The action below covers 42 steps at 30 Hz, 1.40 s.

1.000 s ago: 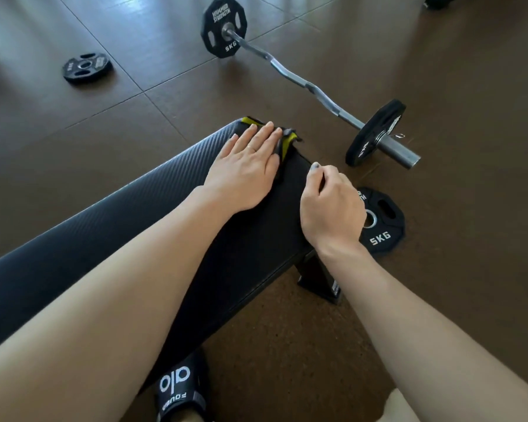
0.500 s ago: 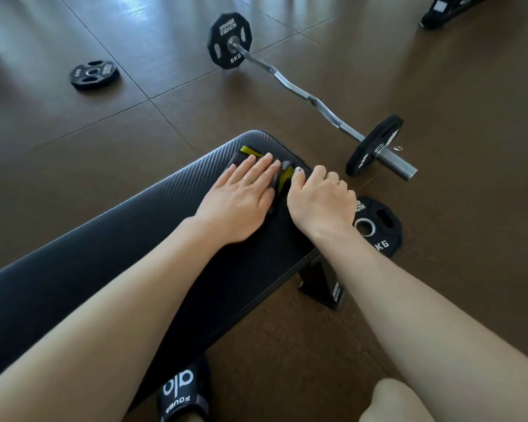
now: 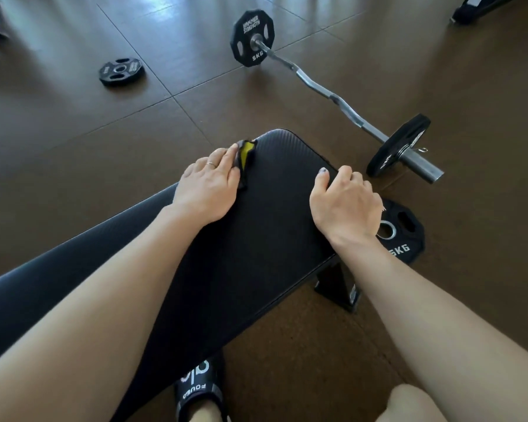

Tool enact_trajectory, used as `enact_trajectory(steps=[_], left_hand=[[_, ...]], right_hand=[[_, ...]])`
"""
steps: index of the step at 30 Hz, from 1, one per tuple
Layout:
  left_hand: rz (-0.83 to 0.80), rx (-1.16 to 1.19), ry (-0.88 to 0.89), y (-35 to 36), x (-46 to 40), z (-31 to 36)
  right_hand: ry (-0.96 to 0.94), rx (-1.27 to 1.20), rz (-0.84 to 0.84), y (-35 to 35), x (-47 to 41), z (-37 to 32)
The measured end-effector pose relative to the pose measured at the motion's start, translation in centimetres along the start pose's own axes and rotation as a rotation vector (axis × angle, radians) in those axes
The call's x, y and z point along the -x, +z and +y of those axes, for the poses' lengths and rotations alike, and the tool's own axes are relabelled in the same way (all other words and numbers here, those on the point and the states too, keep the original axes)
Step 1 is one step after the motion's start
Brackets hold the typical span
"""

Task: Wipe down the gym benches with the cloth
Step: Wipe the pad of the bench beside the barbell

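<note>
A long black padded gym bench [image 3: 275, 214] runs from the lower left to its rounded end at the centre. My left hand [image 3: 206, 190] lies flat on the bench's left edge near that end, pressing down a dark grey and yellow cloth [image 3: 245, 158] that sticks out past my fingertips. My right hand [image 3: 345, 205] grips the bench's right edge, thumb on top of the pad and fingers curled over the side. Most of the cloth is hidden under my left hand.
A curl bar [image 3: 326, 92] with black 5 kg plates lies on the brown floor beyond the bench. A loose plate [image 3: 404, 236] lies by the bench foot [image 3: 339, 287] on the right, another plate [image 3: 120, 71] at the far left. My slippered foot [image 3: 197, 391] stands under the bench.
My left hand has slid the cloth from the middle of the bench end to its left edge. My right hand moved from beside the cloth out to the right edge.
</note>
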<state>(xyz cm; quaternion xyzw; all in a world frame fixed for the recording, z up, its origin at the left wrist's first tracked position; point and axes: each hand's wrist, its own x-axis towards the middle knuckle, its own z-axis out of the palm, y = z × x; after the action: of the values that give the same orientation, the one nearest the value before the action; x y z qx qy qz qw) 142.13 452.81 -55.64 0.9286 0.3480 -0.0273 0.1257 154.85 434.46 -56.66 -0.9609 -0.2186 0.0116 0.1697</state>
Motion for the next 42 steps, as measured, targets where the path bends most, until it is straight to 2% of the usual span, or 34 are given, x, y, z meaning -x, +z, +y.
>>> enact_trajectory(steps=[5, 9, 11, 14, 17, 18, 19, 21, 23, 25, 27, 31, 37, 42], left_hand=[[-0.009, -0.008, -0.071, 1.1, 6.1, 1.7], [-0.027, -0.023, 0.012, 2.8, 11.5, 4.9], [-0.037, -0.034, 0.078, 3.4, 13.2, 6.4], [-0.083, -0.068, 0.193, 3.7, 13.9, 7.5], [-0.147, -0.004, 0.389, 1.7, 12.4, 6.0], [-0.090, 0.055, 0.436, 0.5, 11.8, 4.9], [0.010, 0.113, 0.420, -0.5, 11.2, 3.6], [0.165, 0.142, 0.165, -2.3, 9.8, -0.2], [0.037, 0.053, -0.178, -3.0, 9.1, -4.0], [-0.109, 0.012, -0.328, -2.5, 8.1, -6.3], [-0.128, 0.020, -0.355, -1.8, 7.0, -6.8], [-0.064, 0.012, -0.352, 0.0, 6.5, -6.2], [0.009, -0.012, -0.328, 0.9, 6.7, -6.4], [0.135, -0.041, -0.291, 1.9, 7.1, -6.1]], right_hand=[[0.002, -0.008, -0.043, -0.3, 0.3, 0.0], [-0.034, -0.028, -0.142, -0.8, 0.2, 0.8], [-0.127, -0.059, -0.191, -1.1, 0.2, 1.6], [-0.364, -0.157, -0.203, -1.6, 2.6, 2.8], [-0.571, -0.273, -0.119, -2.0, 6.8, 2.3], [-0.621, -0.283, -0.106, -2.1, 8.0, 1.7], [-0.664, -0.267, -0.118, -2.1, 8.7, 0.8], [-0.718, -0.145, -0.205, -1.6, 9.4, -0.9], [-0.741, 0.011, -0.309, -0.8, 9.1, -2.2], [-0.753, 0.094, -0.349, -0.1, 8.3, -3.1], [-0.766, 0.121, -0.377, 0.3, 7.4, -3.7], [-0.787, 0.143, -0.400, 1.3, 4.3, -6.0], [-0.729, 0.165, -0.388, 3.2, 0.0, -11.6], [-0.941, 0.128, -0.401, 3.2, 3.6, -10.9]])
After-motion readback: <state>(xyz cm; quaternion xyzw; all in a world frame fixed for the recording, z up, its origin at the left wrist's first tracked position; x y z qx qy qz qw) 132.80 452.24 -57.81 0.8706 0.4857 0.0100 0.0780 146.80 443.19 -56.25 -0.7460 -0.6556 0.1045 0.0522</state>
